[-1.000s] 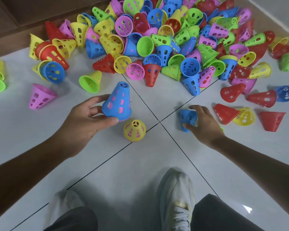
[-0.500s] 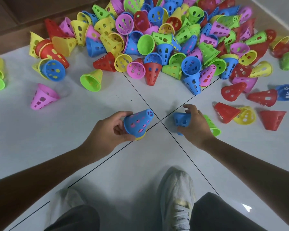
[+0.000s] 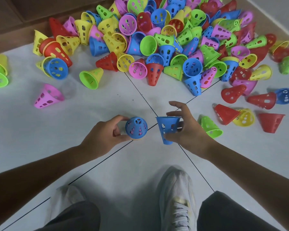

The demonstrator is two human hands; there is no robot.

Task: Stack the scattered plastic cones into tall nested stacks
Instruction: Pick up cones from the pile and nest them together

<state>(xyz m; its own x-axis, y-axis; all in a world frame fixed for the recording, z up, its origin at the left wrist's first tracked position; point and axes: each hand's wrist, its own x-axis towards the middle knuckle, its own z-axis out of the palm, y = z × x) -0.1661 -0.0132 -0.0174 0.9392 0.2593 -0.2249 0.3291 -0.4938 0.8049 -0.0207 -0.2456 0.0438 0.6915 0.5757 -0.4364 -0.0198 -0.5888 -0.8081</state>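
A small nested stack stands tip-up on the white floor, blue cone on top with pink showing through its holes and a yellow rim at the bottom. My left hand grips its side. My right hand holds a second blue cone upside down, wide mouth up, just right of the stack and apart from it. A big pile of perforated cones in red, yellow, green, blue and pink fills the far floor.
A green cone lies right of my right hand, with red and yellow cones beyond. A pink cone lies at the left. My white shoes are below the hands. A wooden ledge borders the far left.
My left hand brought the blue cone down over the yellow one and now steadies that stack. My right hand picked up a blue cone, lifted it and turned it mouth up.
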